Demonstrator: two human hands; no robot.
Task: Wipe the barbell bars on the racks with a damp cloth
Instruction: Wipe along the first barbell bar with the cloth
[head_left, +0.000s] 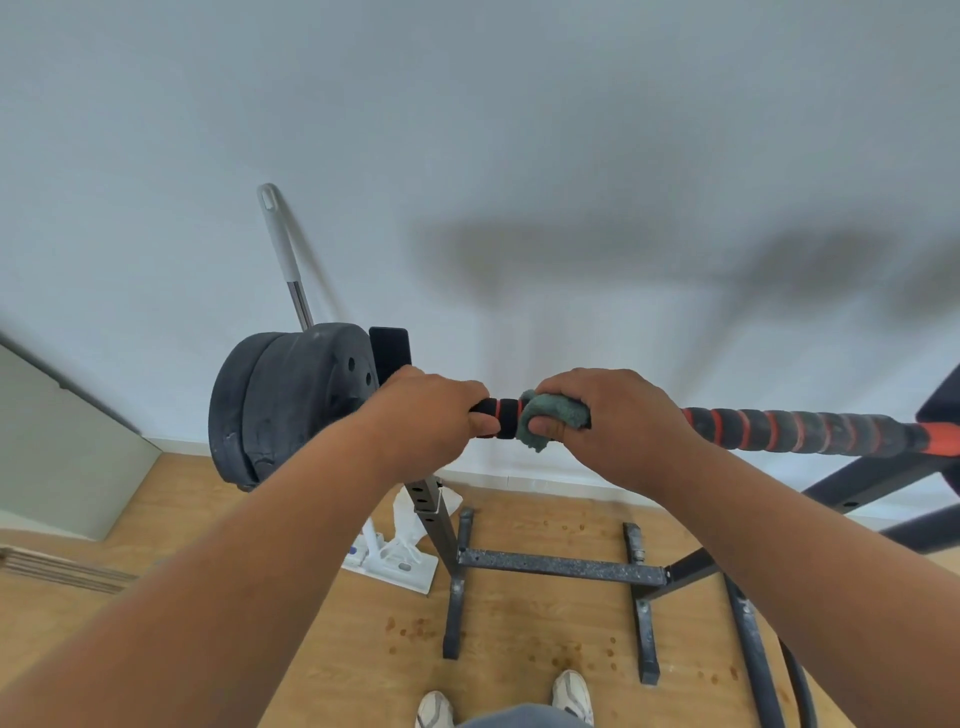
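- Gripping the barbell bar (789, 430) from above, the left hand (431, 410) has its fingers curled over the top and its thumb tucked under, just inboard of the weight plates (291, 405).
- The right hand (613, 415) sits just beside the left one on the same bar, with a short stretch of bare grip showing between them; it clamps a cloth (550, 421) around the bar, thumb pressing the fabric from the near side.
- The cloth is a small bunched rag, dull grey-green, with a nubbly texture; one loose corner hangs below the bar.
- The bar runs level across the middle of the view, from the plates on the left to the right edge. It is covered in black foam ribbed into segments, with red-orange rings between them, and turns solid orange near the right edge. The black foam right of the hand looks dusty and scuffed grey.
- Two thick black plates sit side by side at the bar's left end, their faces dull and marked.
- The bar rests on a dark metal rack (550, 564), whose perforated upright stands under the left hand and whose speckled base bars lie on the wooden floor (332, 649).
- A mop (283, 249) leans against the white wall behind the plates, its white head on the floor beside the rack upright.
- Two white shoes (571, 696) show at the bottom edge.
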